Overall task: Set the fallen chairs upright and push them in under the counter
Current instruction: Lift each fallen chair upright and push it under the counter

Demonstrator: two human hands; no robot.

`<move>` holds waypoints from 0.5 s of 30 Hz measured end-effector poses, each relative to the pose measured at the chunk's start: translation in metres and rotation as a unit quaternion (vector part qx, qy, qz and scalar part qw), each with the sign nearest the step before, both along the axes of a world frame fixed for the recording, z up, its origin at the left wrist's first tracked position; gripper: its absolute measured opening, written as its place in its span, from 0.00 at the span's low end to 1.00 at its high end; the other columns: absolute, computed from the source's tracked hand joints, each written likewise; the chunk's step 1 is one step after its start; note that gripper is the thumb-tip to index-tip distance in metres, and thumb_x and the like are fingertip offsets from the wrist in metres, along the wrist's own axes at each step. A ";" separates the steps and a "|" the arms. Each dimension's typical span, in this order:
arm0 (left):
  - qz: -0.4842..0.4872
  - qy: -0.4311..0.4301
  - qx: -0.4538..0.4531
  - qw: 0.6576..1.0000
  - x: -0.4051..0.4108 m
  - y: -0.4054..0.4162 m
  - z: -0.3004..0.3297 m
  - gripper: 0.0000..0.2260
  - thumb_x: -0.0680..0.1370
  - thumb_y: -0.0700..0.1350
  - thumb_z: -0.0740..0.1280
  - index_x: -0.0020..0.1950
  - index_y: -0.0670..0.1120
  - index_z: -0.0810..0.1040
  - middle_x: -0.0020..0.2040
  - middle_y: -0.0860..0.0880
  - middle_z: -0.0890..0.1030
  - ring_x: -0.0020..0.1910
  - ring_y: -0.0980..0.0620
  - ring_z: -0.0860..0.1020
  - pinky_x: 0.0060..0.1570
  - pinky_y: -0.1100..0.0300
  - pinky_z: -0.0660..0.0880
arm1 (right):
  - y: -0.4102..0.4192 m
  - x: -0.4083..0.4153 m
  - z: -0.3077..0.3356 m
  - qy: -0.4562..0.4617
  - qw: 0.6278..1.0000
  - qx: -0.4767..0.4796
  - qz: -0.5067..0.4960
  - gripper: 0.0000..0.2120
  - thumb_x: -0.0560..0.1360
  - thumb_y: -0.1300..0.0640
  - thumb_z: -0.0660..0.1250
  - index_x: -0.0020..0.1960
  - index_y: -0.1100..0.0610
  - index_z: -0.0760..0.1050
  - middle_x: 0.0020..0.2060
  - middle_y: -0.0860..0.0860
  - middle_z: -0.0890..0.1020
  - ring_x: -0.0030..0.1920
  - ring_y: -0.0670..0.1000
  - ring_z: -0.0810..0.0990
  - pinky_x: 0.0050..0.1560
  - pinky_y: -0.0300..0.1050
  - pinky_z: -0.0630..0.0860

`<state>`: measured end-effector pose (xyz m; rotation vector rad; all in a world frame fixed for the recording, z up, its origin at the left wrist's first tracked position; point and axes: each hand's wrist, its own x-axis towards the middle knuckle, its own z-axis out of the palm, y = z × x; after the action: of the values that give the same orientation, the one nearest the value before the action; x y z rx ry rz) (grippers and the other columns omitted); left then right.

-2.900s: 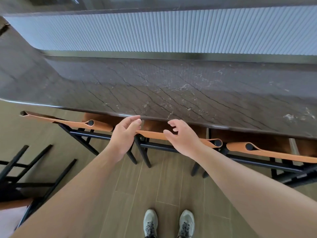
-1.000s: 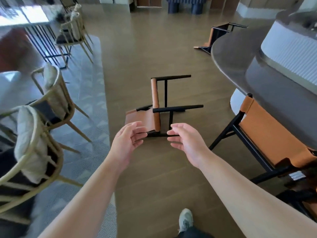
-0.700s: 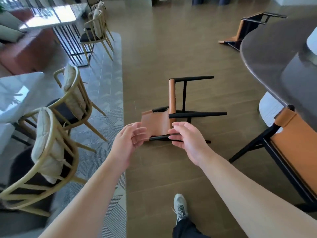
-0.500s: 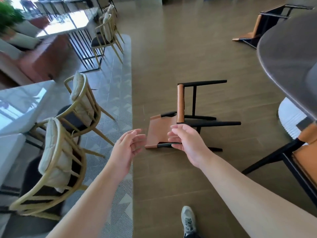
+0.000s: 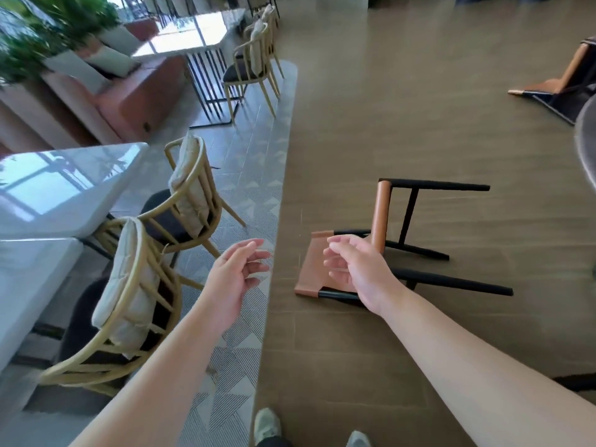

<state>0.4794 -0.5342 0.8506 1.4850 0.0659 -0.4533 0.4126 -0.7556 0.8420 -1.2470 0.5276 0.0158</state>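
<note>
Lying toppled, 2 fallen chairs point(image 5: 380, 221); 2 empty, loosely curled hands point(image 5: 358, 269).

Both arms stretched fwd, forearms bare. L hand point(image 5: 233, 274) palm turned inward, fingers loosely curled, holding nothing. R hand point(image 5: 358, 269) level w/ it, back toward cam, fingers relaxed & slightly bent, empty too. Hands apart, palms roughly facing. Shoe tips at bottom edge.

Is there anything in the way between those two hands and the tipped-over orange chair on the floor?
Nothing visible. The fallen chair lies on bare wooden floor just beyond the right hand and left hand. The wicker chairs stand off to the left on the rug.
</note>
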 end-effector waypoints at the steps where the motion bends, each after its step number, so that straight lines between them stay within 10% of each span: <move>1: 0.002 -0.001 -0.003 1.000 0.009 0.004 -0.001 0.09 0.80 0.49 0.65 0.55 0.52 0.84 0.52 0.46 0.84 0.43 0.52 0.81 0.38 0.60 0.74 | 0.003 0.010 0.000 0.002 1.000 -0.002 0.004 0.07 0.80 0.59 0.63 0.54 0.57 0.78 0.44 0.52 0.82 0.44 0.49 0.80 0.47 0.47 0.78; 15: -0.056 0.044 -0.002 0.997 0.215 0.055 -0.036 0.09 0.80 0.48 0.65 0.51 0.54 0.85 0.51 0.46 0.85 0.46 0.50 0.80 0.40 0.59 0.73 | 0.074 0.178 -0.015 0.049 0.996 -0.052 -0.057 0.07 0.79 0.59 0.64 0.55 0.58 0.79 0.47 0.53 0.82 0.45 0.50 0.80 0.50 0.50 0.79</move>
<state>0.6941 -0.4787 0.8148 1.4688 0.0519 -0.6100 0.5907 -0.6820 0.8265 -1.3202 0.6919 -0.0471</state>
